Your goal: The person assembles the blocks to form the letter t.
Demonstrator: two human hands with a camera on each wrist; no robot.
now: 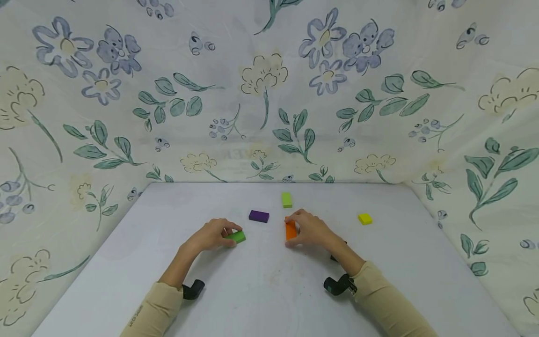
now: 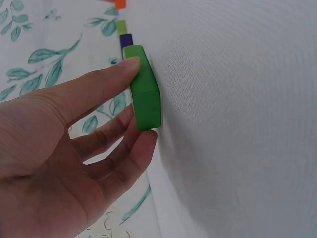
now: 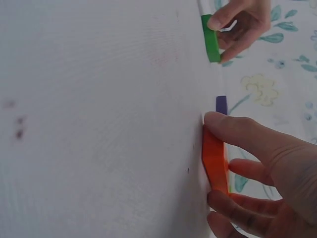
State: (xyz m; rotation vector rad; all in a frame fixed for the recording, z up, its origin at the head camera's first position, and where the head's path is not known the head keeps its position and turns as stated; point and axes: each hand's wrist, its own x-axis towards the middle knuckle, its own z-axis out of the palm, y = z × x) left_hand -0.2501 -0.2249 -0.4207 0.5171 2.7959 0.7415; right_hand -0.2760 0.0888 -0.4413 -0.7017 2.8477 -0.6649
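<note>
Between the thumb and fingers of my left hand [image 1: 216, 234] is a green block [image 2: 146, 94], pinched close over the white table. My right hand [image 1: 311, 228] grips an orange block [image 1: 291, 230] at its two ends, thumb at the near end and fingertips at the far end. In the right wrist view the orange block [image 3: 215, 158] lies against the tabletop. A dark purple block [image 1: 258, 216] lies behind and between the two hands. Farther back, beyond the orange block, sits a lime-green block [image 1: 287, 200].
A yellow block [image 1: 365, 219] lies to the right on the white table [image 1: 269, 290]. Flowered cloth [image 1: 261, 117] rises behind and at both sides of the table. Black wrist cameras [image 1: 337, 284] stick out from both sleeves above the tabletop.
</note>
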